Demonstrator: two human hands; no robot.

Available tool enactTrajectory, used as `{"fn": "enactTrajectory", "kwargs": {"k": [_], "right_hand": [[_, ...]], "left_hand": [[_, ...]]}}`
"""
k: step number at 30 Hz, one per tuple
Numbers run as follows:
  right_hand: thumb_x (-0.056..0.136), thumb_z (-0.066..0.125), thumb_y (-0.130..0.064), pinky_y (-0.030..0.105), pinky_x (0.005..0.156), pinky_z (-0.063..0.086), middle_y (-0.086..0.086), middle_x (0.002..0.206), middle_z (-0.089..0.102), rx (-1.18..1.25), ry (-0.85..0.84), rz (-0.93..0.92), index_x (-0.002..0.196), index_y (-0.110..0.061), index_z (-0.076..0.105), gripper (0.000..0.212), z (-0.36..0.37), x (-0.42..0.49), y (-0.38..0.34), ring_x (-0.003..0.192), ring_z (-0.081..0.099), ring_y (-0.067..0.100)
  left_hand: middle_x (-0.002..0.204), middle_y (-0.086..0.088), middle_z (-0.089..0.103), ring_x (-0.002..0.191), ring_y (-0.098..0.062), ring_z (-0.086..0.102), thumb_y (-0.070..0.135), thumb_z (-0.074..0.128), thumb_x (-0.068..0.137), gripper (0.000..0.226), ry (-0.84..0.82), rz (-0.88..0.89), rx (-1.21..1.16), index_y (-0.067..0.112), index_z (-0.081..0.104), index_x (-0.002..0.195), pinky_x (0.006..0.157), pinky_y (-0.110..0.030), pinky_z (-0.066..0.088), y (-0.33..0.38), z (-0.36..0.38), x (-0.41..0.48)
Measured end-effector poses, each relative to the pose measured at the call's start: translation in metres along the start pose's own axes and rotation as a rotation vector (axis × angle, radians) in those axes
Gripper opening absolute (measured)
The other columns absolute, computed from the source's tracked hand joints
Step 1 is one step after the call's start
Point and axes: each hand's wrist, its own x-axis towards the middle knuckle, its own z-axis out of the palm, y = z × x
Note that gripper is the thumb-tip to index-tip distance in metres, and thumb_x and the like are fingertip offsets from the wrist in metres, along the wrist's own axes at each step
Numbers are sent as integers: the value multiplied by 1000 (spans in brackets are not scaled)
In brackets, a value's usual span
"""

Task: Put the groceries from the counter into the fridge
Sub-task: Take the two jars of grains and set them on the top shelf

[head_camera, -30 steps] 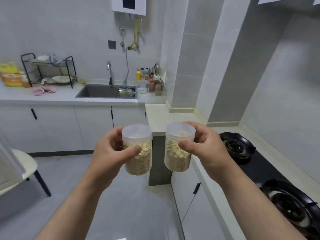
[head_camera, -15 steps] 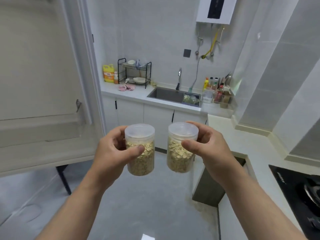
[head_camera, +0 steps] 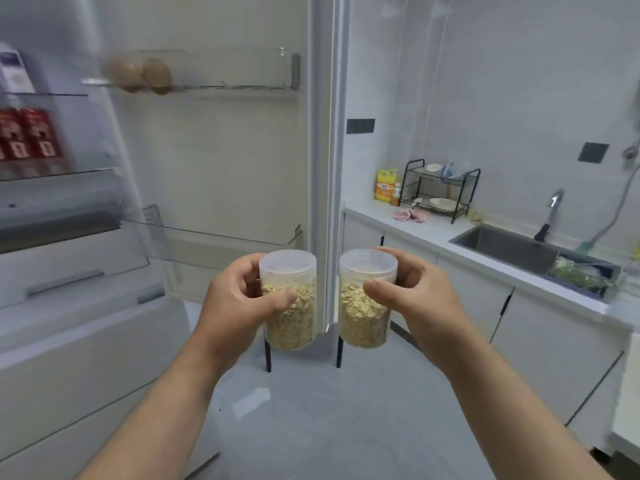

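My left hand [head_camera: 235, 303] grips a clear lidded jar of oats [head_camera: 294, 317], held upright at chest height. My right hand [head_camera: 415, 303] grips a second, matching jar of oats [head_camera: 360, 317] beside it; the two jars are a little apart. Ahead on the left stands the open fridge [head_camera: 52, 188], with red cartons [head_camera: 29, 136] on a glass shelf and a white carton [head_camera: 14, 71] above. Its open door [head_camera: 221, 161] faces me, with two eggs [head_camera: 142, 76] in the upper door shelf and a bare lower door shelf [head_camera: 228, 233].
The door's edge [head_camera: 329, 161] stands straight ahead between the jars. To the right runs a white counter [head_camera: 422, 230] with a yellow bottle [head_camera: 386, 185], a black dish rack [head_camera: 440, 188], a sink [head_camera: 505, 247] and tap. Drawers [head_camera: 62, 265] fill the fridge's lower part. Grey floor lies below.
My view has swung left from the counter and stove to the open fridge. Both hands still hold their jars in the same pose in front of me.
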Motion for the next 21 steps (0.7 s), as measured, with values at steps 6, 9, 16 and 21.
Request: {"fn": "enactTrajectory", "kwargs": {"k": [6, 9, 16, 21], "right_hand": [[66, 77, -21, 31, 84, 55, 1, 103, 76, 46, -165, -18, 114, -19, 68, 49, 12, 23, -4, 100, 71, 18], [68, 79, -17, 22, 77, 55, 0, 98, 77, 68, -263, -38, 105, -20, 71, 38, 29, 33, -11, 95, 72, 14], [81, 76, -3, 17, 71, 53, -2, 93, 77, 113, -429, -89, 100, -23, 70, 28, 97, 59, -31, 89, 72, 9], [70, 82, -20, 21, 73, 53, 0, 92, 77, 140, -476, -155, 100, -20, 73, 31, 157, 83, -59, 88, 73, 12]], "left_hand": [[86, -4, 74, 79, -13, 69, 32, 78, 46, 67, 199, 28, 67, 9, 66, 107, 62, -21, 53, 21, -15, -24], [88, -5, 74, 80, -15, 69, 34, 78, 46, 66, 310, 38, 113, 10, 67, 107, 64, -23, 53, 33, -31, -36], [90, -5, 75, 82, -14, 70, 32, 78, 44, 63, 515, 82, 220, 14, 68, 104, 66, -21, 54, 71, -79, -53], [95, -3, 75, 87, -14, 70, 32, 79, 48, 58, 609, 144, 317, 16, 69, 103, 68, -20, 54, 103, -129, -47]]}}
